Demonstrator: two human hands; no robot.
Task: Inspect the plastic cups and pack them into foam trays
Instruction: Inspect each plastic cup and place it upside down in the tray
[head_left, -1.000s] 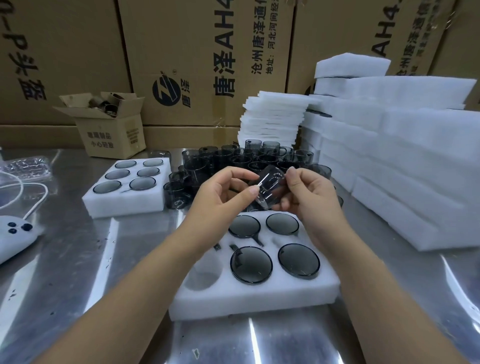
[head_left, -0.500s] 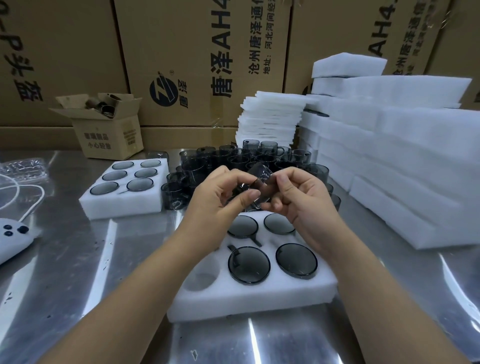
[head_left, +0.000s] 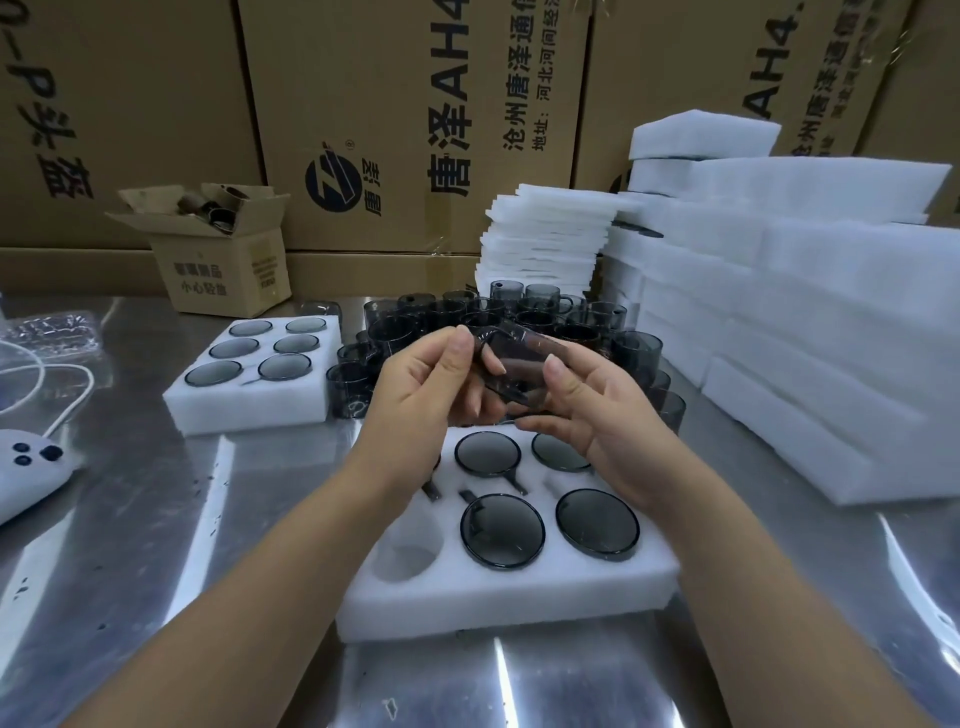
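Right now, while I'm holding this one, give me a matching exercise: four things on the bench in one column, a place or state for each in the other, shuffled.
Things
1. smoky plastic cup
2. near foam tray
3. far foam tray
4. small cardboard box

States
A. all six holes filled
B. flaps open, back left
C. gripped by left hand and right hand
D. front-left hole empty

Pairs: 1-C, 2-D, 3-A, 4-B

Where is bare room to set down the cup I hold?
Bare table lies left of the near foam tray, in front of the full tray. The near tray's front-left pocket is empty. Crowded: loose cups behind, foam stacks right.
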